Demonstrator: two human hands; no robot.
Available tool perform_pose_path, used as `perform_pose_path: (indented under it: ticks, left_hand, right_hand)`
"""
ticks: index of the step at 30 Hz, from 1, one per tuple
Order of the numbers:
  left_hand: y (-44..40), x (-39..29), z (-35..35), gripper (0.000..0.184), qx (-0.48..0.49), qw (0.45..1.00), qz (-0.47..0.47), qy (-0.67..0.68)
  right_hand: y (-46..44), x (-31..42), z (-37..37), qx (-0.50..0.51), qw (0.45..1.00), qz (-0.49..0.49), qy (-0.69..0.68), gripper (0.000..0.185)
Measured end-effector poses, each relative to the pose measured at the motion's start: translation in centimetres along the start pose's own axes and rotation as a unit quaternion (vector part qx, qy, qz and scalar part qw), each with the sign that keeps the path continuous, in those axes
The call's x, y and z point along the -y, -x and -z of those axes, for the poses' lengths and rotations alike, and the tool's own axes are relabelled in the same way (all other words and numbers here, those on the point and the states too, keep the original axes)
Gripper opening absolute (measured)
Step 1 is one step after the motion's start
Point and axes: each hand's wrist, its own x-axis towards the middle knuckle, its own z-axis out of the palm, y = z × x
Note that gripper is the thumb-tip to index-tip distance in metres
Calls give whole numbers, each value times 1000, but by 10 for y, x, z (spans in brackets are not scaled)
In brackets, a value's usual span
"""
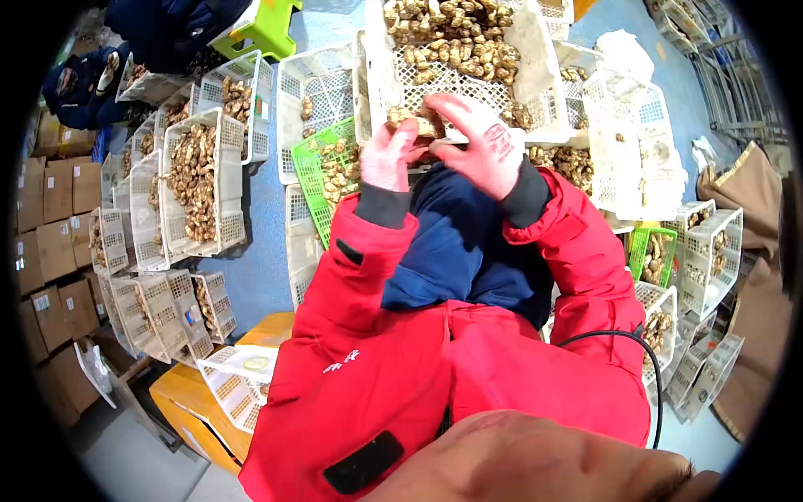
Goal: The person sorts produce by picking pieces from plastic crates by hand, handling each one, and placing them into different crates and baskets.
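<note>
Red jacket [376, 360] fills the lower centre of the frame, with dark blue trousers [452, 226] beyond it; at upper centre the left hand [386, 157] pinches a knobbly brown-and-cream piece [427, 127] between thumb and fingers; the right hand [481, 151] arches over its other side, fingertips close together, though how firmly they press I cannot tell. It looks light and firm, rough rather than slippery, its knobs perhaps easily snapped, so the thick middle seems the best hold; it lies between both hands, near the white crate's [544, 75] edge.
</note>
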Motion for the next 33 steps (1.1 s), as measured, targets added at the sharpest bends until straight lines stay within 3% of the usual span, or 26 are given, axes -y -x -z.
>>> perform_pose_path:
  ticks: [1, 3, 5, 7, 8, 11, 12, 14, 15, 16, 18, 19, 21, 23, 24, 25, 28, 29, 31, 33]
  left_hand:
    - [2, 0, -12, 29, 70, 996, 19, 45]
    - [-7, 8, -23, 42, 145, 979, 29, -140]
    - [4, 25, -30, 52, 229, 971, 62, -22]
    - [9, 29, -26, 53, 240, 968, 72, -19]
    - [0, 29, -18, 54, 303, 947, 91, -48]
    - [-2, 33, -9, 56, 287, 949, 125, -48]
    - [-3, 36, -10, 55, 276, 952, 124, -45]
    - [-4, 40, -10, 54, 279, 949, 138, -54]
    - [-5, 40, -9, 53, 279, 948, 143, -61]
    - [-5, 33, -8, 51, 279, 947, 138, -78]
    - [-5, 24, -4, 46, 254, 952, 144, -87]
    - [-5, 18, -1, 45, 242, 956, 145, -86]
    - [-6, 15, 9, 42, 220, 962, 143, -79]
    - [-8, 4, 20, 39, 197, 968, 128, -90]
    - [-10, 2, 27, 37, 187, 971, 106, -99]
    - [-13, -1, 34, 36, 173, 974, 93, -116]
    - [-20, -4, 43, 37, 129, 981, 44, -138]
    - [-25, 0, 45, 38, 134, 981, 38, -138]
    - [-28, -1, 37, 40, 140, 982, 38, -122]
    - [-30, 0, 32, 52, 176, 979, 28, -95]
  right_hand:
    - [3, 4, 3, 14, 999, 13, 47, 48]
    - [10, -9, 20, 72, 995, -41, 50, 45]
    - [38, -33, 42, -7, 996, -84, 35, 41]
    - [67, -48, 85, 21, 983, -176, 45, 39]
    - [88, -63, 105, 67, 972, -221, 52, 39]
    - [121, -102, 138, 119, 939, -284, 152, 39]
    - [102, -112, 133, 61, 962, -216, 155, 37]
    - [47, -111, 127, 56, 931, -360, -6, 36]
    - [35, -152, 109, 51, 946, -321, -5, 38]
    - [-2, -157, 97, 114, 949, -267, 125, 41]
    - [-41, -217, 46, 141, 931, -235, 242, 49]
    - [-61, -231, 22, 176, 890, -295, 299, 52]
    - [-76, -273, -17, 310, 801, -324, 398, 49]
    - [-86, -292, -31, 329, 765, -417, 364, 46]
    - [-79, -293, -35, 276, 788, -330, 441, 43]
    - [-76, -298, -28, 263, 808, -298, 434, 38]
    - [-69, -241, 18, 183, 929, -288, 145, 37]
    - [-66, -215, 33, 192, 932, -300, -61, 38]
    - [-54, -178, 48, 196, 878, -277, -337, 41]
    - [-49, -140, 56, 228, 860, -266, -371, 47]
